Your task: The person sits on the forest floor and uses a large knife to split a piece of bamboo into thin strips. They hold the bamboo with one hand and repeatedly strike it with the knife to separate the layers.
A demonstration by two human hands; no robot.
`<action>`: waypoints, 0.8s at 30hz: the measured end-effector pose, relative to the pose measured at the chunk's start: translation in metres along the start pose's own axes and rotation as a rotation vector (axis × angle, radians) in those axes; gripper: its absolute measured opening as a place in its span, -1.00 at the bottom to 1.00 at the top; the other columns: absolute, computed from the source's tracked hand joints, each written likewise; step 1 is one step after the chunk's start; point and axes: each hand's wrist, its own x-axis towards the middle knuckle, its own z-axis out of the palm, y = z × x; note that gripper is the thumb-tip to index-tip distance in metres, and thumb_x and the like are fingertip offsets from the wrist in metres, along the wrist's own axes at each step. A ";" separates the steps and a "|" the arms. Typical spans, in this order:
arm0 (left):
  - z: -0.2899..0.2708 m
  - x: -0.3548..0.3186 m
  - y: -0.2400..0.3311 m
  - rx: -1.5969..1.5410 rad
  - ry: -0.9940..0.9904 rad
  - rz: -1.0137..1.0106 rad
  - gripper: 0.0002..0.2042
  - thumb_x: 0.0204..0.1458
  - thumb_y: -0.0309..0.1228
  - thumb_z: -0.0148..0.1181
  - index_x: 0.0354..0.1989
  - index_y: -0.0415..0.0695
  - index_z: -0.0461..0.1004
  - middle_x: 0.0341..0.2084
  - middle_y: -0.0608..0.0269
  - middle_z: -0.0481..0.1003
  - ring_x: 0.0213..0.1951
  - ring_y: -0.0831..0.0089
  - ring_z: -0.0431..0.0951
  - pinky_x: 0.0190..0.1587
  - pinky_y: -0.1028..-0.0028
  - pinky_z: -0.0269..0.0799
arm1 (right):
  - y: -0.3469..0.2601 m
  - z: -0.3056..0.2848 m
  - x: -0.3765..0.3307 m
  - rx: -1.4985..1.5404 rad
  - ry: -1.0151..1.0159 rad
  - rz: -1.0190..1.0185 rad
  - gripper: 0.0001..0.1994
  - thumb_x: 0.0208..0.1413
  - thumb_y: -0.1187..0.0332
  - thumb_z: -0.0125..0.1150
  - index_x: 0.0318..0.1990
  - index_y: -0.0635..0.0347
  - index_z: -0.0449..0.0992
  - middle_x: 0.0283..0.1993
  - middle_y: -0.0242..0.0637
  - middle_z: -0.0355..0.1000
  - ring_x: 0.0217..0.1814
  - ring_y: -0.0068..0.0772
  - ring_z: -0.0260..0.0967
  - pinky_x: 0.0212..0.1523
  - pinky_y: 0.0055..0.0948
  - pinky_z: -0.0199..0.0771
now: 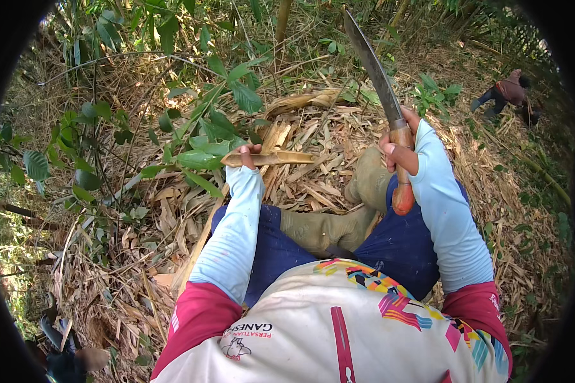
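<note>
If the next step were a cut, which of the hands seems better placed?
Probably the right hand: it grips the long knife by its wooden handle. The left hand holds just a brown strip.

One head-worn, round-edged fisheye view from above, facing steeply down and slightly forward, shirt (300,313) closest at bottom centre, left hand (247,157) and right hand (407,158) farther out, above mid-frame, brush (168,32) farthest, along the top

Cream shirt (300,319): red and black lettering (252,331) on left side (small emblem (236,348) beside).
</note>
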 end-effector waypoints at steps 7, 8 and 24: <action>-0.026 0.003 0.003 -0.016 0.139 0.007 -0.75 0.15 -0.29 0.06 -0.23 -0.27 0.37 -0.39 0.06 0.54 -0.30 0.33 0.54 -0.12 0.37 0.43 | 0.027 0.043 0.004 0.208 0.002 -0.090 -0.32 0.01 0.45 0.18 0.30 0.23 0.04 -0.30 -0.25 0.38 -0.51 -0.51 0.31 -0.49 -0.47 0.38; -0.023 -0.004 0.011 0.026 0.177 0.012 -0.73 0.14 -0.27 0.09 -0.23 -0.27 0.37 -0.39 0.06 0.54 -0.30 0.32 0.54 -0.12 0.37 0.43 | 0.049 0.046 0.007 0.224 0.016 -0.018 -0.35 0.00 0.46 0.19 0.28 0.22 0.08 -0.32 -0.26 0.38 -0.52 -0.51 0.30 -0.51 -0.47 0.38; 0.022 0.038 -0.045 -0.313 0.117 0.067 -0.64 0.19 -0.14 -0.04 -0.57 -0.05 0.15 -0.72 0.33 0.13 -0.61 0.46 0.15 -0.41 0.43 0.20 | 0.319 0.117 0.089 -0.576 -0.160 0.473 -0.54 -0.18 0.20 0.40 -0.20 0.28 0.35 -0.34 -0.04 0.41 -0.28 -0.08 0.39 -0.19 -0.24 0.38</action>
